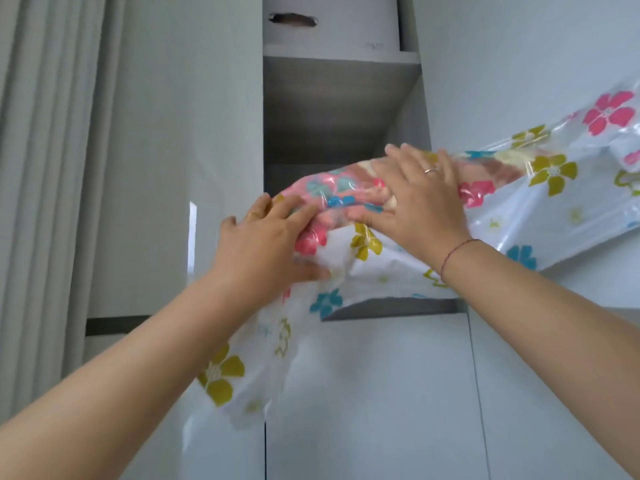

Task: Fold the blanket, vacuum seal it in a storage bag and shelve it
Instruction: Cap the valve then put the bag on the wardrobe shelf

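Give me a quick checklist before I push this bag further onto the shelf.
1. Hands on bag: ok. Left hand grips its left end, right hand presses flat on top.
2. Room on the shelf: ok. Nothing shows behind the bag.
3. Bag lined up: not ok. Its right end sticks out past the shelf's right side.
4. Flap: not ok. It hangs loose over the door below.
5. Seal tight: cannot tell. No zip or valve in view.
6. Box: ok. It sits on the upper shelf, apart from the bag.
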